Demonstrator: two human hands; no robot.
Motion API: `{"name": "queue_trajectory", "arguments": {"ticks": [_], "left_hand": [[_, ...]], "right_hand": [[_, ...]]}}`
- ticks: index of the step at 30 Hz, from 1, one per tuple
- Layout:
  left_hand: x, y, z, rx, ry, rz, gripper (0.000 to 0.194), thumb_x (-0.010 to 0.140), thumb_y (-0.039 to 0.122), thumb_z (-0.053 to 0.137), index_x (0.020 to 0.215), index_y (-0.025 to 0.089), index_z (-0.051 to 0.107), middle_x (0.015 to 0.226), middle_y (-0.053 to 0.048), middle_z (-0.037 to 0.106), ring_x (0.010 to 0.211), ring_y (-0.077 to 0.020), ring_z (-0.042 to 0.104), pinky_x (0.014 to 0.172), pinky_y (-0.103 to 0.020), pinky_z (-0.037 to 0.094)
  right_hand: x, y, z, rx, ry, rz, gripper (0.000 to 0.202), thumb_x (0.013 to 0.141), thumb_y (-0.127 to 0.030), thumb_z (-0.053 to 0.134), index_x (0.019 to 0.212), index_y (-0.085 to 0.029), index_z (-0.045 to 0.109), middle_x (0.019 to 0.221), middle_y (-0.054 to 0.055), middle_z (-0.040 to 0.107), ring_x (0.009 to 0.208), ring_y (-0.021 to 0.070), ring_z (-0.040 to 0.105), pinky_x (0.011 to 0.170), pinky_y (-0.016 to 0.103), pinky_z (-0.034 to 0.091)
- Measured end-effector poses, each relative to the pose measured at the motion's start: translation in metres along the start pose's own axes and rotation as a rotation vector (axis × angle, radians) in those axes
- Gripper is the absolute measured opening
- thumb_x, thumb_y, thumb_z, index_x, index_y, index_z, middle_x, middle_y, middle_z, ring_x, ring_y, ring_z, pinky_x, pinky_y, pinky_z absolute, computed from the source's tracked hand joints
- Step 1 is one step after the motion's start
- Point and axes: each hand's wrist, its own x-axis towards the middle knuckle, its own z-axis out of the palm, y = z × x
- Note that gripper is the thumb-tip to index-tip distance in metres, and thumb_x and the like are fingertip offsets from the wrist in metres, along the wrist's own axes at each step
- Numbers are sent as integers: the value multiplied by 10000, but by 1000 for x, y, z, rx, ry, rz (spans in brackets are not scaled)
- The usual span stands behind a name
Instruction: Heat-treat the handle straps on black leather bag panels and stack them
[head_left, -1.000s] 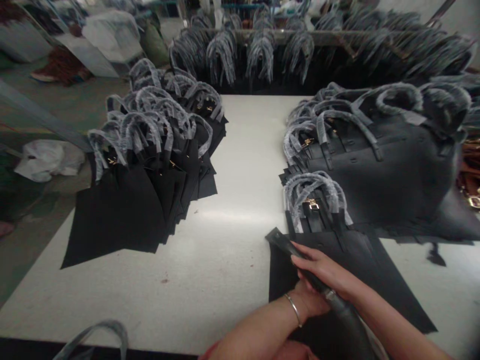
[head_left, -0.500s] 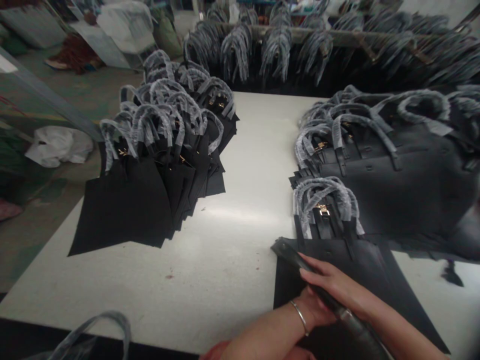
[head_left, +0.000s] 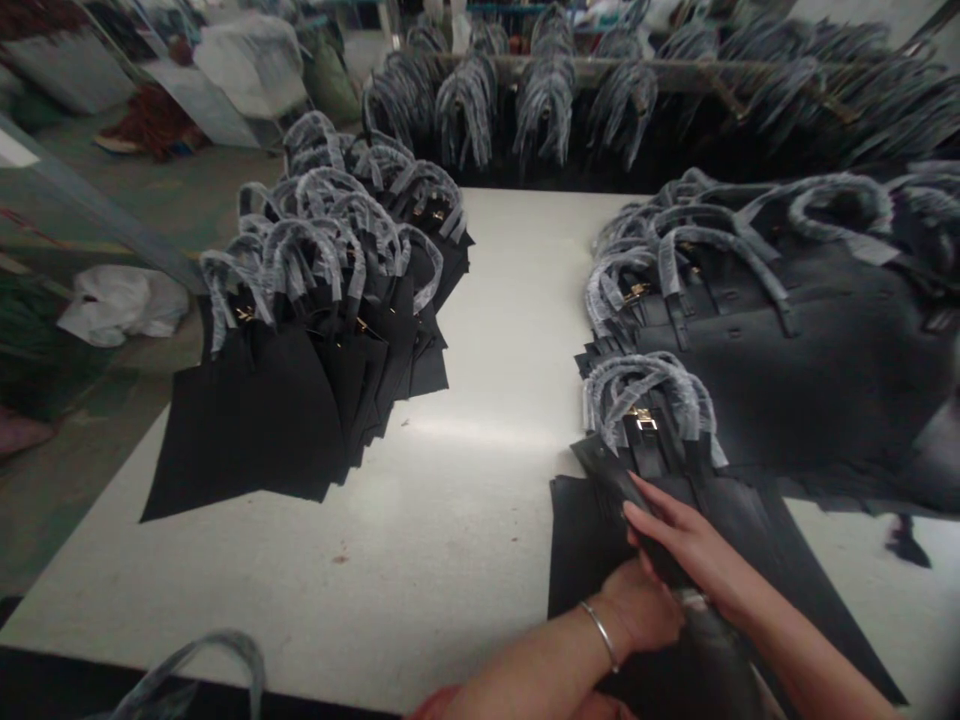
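Note:
A black leather panel [head_left: 626, 480], folded narrow, slants up from the lower right. Around its upper part my right hand [head_left: 679, 530] is closed, thumb and fingers on either side. Lower down, my left hand [head_left: 645, 605], with a silver bangle at the wrist, is closed against the same panel; its fingertips are hidden. Beneath both hands lies a stack of black bag pieces [head_left: 780, 560]. Plastic-wrapped handles [head_left: 652, 375] with a gold-coloured clasp [head_left: 643, 418] stand out beyond the stack's top edge, just past the panel's tip.
Fanned black bag pieces [head_left: 247, 410] with wrapped handles lie on the left of the white table [head_left: 450, 520]. Larger black bag pieces [head_left: 817, 370] cover the right side. Behind the table, wrapped handles [head_left: 544, 90] hang in rows. Another handle [head_left: 217, 645] is at the lower left.
The held panel's tip has lifted and moved right, uncovering the stack's corner. My right hand has shifted slightly up and right with it.

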Motion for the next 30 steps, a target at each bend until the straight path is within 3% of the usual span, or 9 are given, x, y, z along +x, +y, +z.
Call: {"name": "queue_trajectory", "arguments": {"ticks": [3, 5, 8, 11, 14, 18, 21, 24, 30], "left_hand": [[-4, 2, -6, -81, 106, 18, 172, 777, 136, 566, 924, 160, 652, 1010, -113, 687, 1036, -253, 603, 947, -358, 472], [-6, 0, -18, -140, 213, -54, 183, 802, 122, 519, 945, 161, 626, 950, -91, 671, 947, -218, 617, 880, -327, 507], [4, -10, -51, -161, 412, -201, 225, 842, 85, 441, 1002, 166, 578, 962, -75, 619, 919, -182, 589, 839, -304, 514], [35, -26, -94, -20, 491, -258, 169, 870, 141, 478, 1021, 171, 547, 1016, -78, 572, 979, -202, 548, 892, -353, 483], [78, -41, -131, 174, 449, -375, 236, 868, 245, 557, 1090, 170, 529, 1101, -101, 536, 1053, -250, 521, 927, -405, 451], [121, -54, -159, 288, 181, -556, 267, 871, 125, 484, 1133, 131, 532, 1140, -144, 523, 1027, -262, 568, 865, -357, 468], [132, -60, -164, 327, 50, -585, 348, 835, 31, 432, 1155, 116, 539, 1199, -163, 502, 997, -253, 600, 859, -339, 469], [136, -61, -163, 364, 19, -587, 344, 832, 73, 467, 1166, 104, 546, 1249, -190, 464, 1002, -276, 606, 864, -368, 469], [144, -62, -159, 408, 17, -611, 295, 862, 125, 446, 1125, 86, 573, 1212, -203, 486, 1017, -286, 606, 878, -369, 465]], "right_hand": [[-27, 14, -28, -74, 31, -27, 825, 691, -556, 684, 1394, -176, 483, 774, 40, 713, 575, 194, 633, 557, 288, 512], [-43, 27, -42, -65, 49, -5, 889, 701, -587, 657, 1439, -158, 406, 717, 17, 688, 504, 177, 598, 503, 283, 488], [-60, 45, -58, -32, 139, 34, 964, 741, -624, 597, 1496, -140, 242, 620, -38, 606, 434, 149, 537, 443, 265, 446], [-67, 59, -70, -88, 182, 57, 962, 752, -623, 584, 1496, -139, 214, 583, -41, 603, 495, 171, 575, 506, 265, 479], [-70, 71, -77, -149, 163, 97, 998, 737, -648, 567, 1498, -129, 185, 606, -20, 633, 492, 185, 591, 508, 270, 491], [-73, 87, -76, -146, 117, 97, 1026, 733, -678, 533, 1508, -124, 152, 658, 2, 643, 479, 187, 601, 455, 263, 467], [-76, 97, -74, -127, 77, 65, 968, 754, -679, 503, 1502, -139, 207, 761, 33, 682, 496, 182, 615, 462, 260, 471], [-78, 104, -75, -138, 71, 37, 929, 771, -664, 484, 1495, -132, 245, 829, 53, 716, 512, 187, 630, 492, 264, 488], [-83, 111, -77, -142, 103, -3, 905, 790, -635, 459, 1487, -91, 264, 745, 53, 714, 543, 213, 652, 508, 268, 492]]}}
